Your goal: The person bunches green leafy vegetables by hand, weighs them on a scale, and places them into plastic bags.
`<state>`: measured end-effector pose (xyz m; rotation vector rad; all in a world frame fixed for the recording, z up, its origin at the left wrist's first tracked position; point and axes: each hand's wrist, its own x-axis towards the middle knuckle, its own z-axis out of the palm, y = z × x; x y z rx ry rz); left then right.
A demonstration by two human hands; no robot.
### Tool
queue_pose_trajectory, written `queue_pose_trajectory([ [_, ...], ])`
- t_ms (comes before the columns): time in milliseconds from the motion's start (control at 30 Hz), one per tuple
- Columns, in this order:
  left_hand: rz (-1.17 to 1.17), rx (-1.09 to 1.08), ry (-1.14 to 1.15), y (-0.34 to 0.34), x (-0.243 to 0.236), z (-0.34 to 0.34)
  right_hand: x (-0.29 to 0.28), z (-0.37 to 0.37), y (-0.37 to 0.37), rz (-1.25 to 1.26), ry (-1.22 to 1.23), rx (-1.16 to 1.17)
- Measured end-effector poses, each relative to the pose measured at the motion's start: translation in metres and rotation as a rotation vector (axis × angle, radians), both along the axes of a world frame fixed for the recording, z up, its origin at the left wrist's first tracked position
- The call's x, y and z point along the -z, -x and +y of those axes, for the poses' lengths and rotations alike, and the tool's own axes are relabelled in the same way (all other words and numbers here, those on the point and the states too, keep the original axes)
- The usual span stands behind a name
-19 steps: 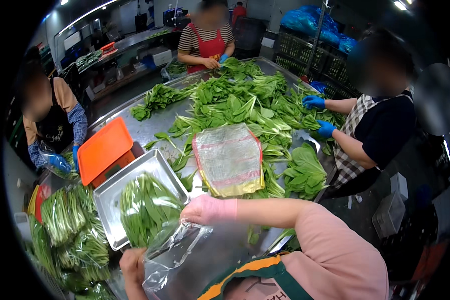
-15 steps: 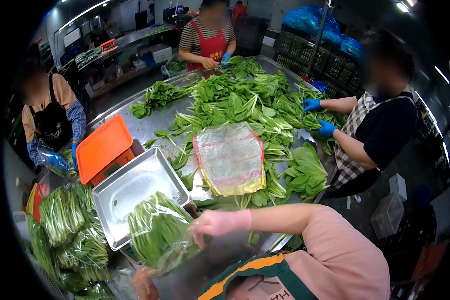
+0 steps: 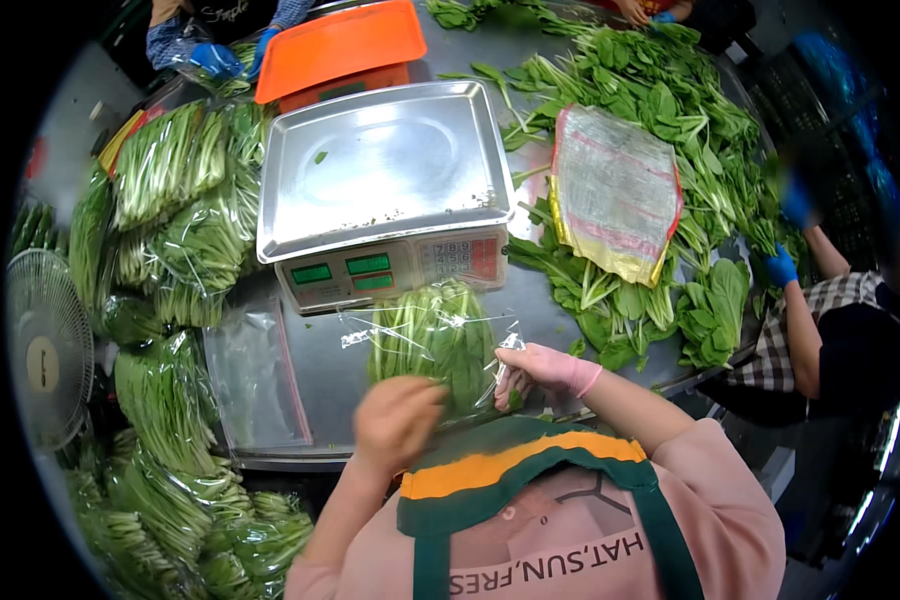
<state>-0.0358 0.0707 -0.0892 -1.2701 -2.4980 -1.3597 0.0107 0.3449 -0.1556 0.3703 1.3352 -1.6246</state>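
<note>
A clear plastic bag of leafy greens (image 3: 435, 345) lies on the metal table just in front of the scale, close to my body. My right hand (image 3: 540, 372), in a pink glove, pinches the bunched plastic at the bag's right end. My left hand (image 3: 402, 420), ungloved, is at the bag's near left side; it is curled but smeared by motion, and its fingertips do not show clearly. Behind the bag stands the scale (image 3: 315, 280), with a steel pan (image 3: 385, 160) holding a leaf scrap and some bits of dirt.
Bagged greens (image 3: 170, 170) are piled left, beside flat clear bags (image 3: 260, 380) and a fan (image 3: 50, 350). An orange-topped scale (image 3: 345, 45) stands behind. Loose greens (image 3: 620, 310) and a woven sack (image 3: 615, 190) lie right. Co-workers' blue-gloved hands (image 3: 782, 268) work around the table.
The view has tilted down and turned. The bag of greens, held up beside the scale pan before, now lies in front of the scale. My left hand has come up beside it.
</note>
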Motion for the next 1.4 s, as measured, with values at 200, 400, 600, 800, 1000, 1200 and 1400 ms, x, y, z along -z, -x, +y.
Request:
queue_pose_trajectory([
  [200,0.008,0.004,0.516,0.033,0.042,0.055,-0.044,0.014,0.008,0.016,-0.152,0.017],
  [400,0.034,-0.03,0.464,0.025,0.06,0.046,-0.067,0.024,0.027,1.489,-0.879,0.037],
  [600,-0.022,0.011,0.38,0.028,0.067,0.048,0.001,0.028,0.019,1.614,-0.797,-0.77],
  [800,-0.107,-0.02,0.226,0.03,0.078,0.046,-0.004,0.034,0.029,1.68,-0.754,-0.807],
  [1000,-0.686,-0.364,-0.274,0.055,0.094,0.02,-0.025,0.007,0.042,1.72,-0.637,-0.731],
  [1200,-1.074,-0.736,-0.84,0.045,0.105,-0.056,-0.066,-0.028,0.04,1.186,-0.462,0.227],
  [1400,-1.489,-0.246,-1.42,-0.04,0.096,-0.008,-0.057,-0.064,0.016,0.649,0.094,0.812],
])
